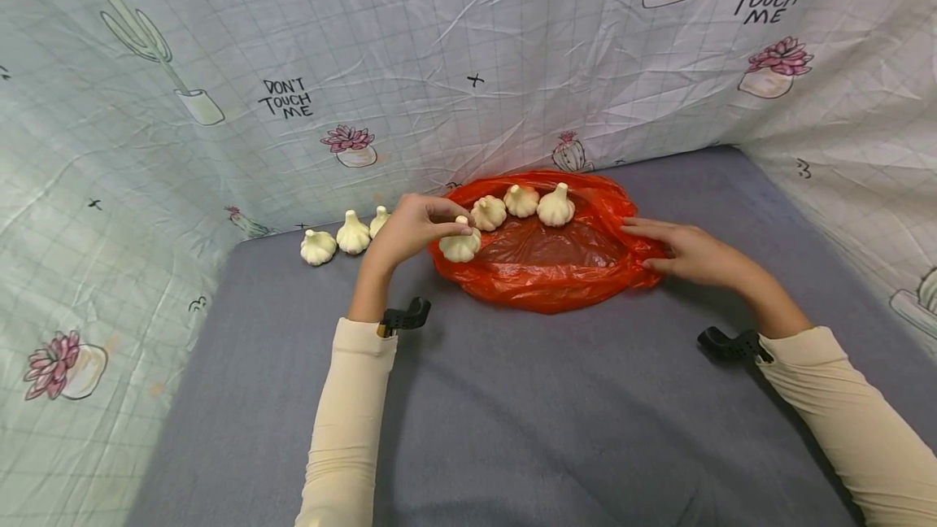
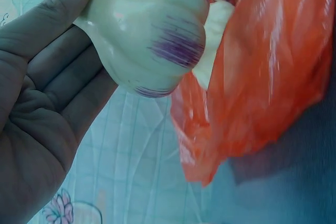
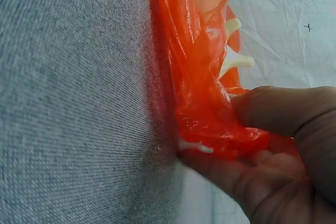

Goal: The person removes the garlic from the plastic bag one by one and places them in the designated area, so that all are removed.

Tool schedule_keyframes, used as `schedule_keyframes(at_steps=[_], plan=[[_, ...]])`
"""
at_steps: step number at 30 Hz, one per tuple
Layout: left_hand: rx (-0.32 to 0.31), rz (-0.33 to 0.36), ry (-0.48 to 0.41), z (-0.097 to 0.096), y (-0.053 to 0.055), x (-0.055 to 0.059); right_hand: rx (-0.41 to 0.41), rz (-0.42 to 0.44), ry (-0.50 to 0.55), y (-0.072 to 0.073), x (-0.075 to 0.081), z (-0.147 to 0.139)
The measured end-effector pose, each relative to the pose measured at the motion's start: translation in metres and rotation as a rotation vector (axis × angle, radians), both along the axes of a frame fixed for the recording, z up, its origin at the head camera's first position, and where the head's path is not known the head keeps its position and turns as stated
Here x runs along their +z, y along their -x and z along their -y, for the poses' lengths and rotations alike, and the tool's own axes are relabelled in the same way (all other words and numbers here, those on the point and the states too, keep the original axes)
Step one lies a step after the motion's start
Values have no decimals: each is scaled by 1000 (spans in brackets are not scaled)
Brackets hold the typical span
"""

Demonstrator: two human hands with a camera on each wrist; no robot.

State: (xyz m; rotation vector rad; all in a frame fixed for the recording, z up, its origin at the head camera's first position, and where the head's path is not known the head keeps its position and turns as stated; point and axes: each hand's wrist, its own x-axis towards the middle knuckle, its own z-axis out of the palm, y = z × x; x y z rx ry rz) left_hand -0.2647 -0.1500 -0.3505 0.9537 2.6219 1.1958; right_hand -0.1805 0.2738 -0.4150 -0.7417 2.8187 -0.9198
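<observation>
A red plastic bag (image 1: 542,287) lies spread wide on the grey surface, its mouth facing up. Inside it, along the back, sit three garlic bulbs (image 1: 555,206). My left hand (image 1: 413,228) pinches another garlic bulb (image 2: 152,35) by its stem between thumb and fingers, over the bag's left rim. In the left wrist view this bulb shows purple streaks on its base. At the bag's right end my right hand (image 1: 695,254) pinches the red plastic, thumb on one side and fingers on the other, as the right wrist view shows.
Left of the bag, near the back edge, three more garlic bulbs (image 1: 353,233) stand in a row, the rightmost partly behind my left hand. A patterned cloth (image 1: 439,88) hangs behind and at both sides of the grey surface (image 1: 512,413).
</observation>
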Motion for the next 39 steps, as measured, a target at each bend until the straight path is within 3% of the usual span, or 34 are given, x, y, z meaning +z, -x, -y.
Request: schedule_keyframes(at_steps=[5, 17, 24, 34, 39], plan=[[47, -27, -1, 17, -3, 1, 8, -60, 15, -1, 2, 0], [128, 53, -46, 56, -12, -6, 20, -157, -3, -1, 4, 2], [122, 83, -52, 64, -13, -9, 26, -200, 7, -1, 3, 2], [86, 61, -118, 77, -14, -13, 19, -201, 5, -2, 5, 4], [109, 69, -125, 85, -17, -15, 27, -204, 24, -2, 4, 3]])
